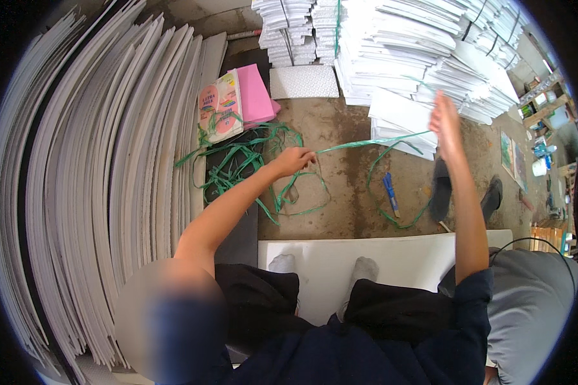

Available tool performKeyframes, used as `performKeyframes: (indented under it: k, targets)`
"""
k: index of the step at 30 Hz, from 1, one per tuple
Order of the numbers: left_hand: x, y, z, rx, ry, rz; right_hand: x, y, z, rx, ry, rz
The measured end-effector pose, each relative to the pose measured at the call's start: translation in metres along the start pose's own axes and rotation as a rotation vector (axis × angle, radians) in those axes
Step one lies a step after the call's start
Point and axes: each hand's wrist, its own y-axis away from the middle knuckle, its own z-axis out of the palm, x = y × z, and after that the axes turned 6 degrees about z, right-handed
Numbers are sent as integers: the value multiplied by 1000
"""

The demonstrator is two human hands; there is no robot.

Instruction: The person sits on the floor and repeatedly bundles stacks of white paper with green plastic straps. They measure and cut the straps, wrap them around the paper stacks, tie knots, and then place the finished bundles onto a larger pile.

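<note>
Concrete floor (347, 173), left hand (293, 160) grip pinching green strap (366, 143), right hand (446, 125) open, touching it.

A stained concrete floor (347, 186) spreads beneath the fingers. Left of them, large white sheets (96, 167) lean on edge in rows. Beyond them rise bundled white paper stacks (424, 51). Far right, perhaps wooden shelving (546, 106), blurred by distortion.

Bright green plastic strapping (263, 160) lies tangled on the mottled brown floor (347, 186). A blue-handled tool (390, 194) sits to its right. Far left lie plain pink sheets (255, 95) and a cream booklet (220, 106) patterned in pink and green. White paper stacks (424, 45) fill the far side.
</note>
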Motion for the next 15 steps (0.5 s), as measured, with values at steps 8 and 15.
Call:
performKeyframes:
  k: [8, 15]
  targets:
    - [-81, 3, -18, -79, -131, -347, 1, -24, -106, 329, 324, -209]
    - [-99, -27, 18, -130, -357, -415, 89, 0, -37, -74, 531, 29]
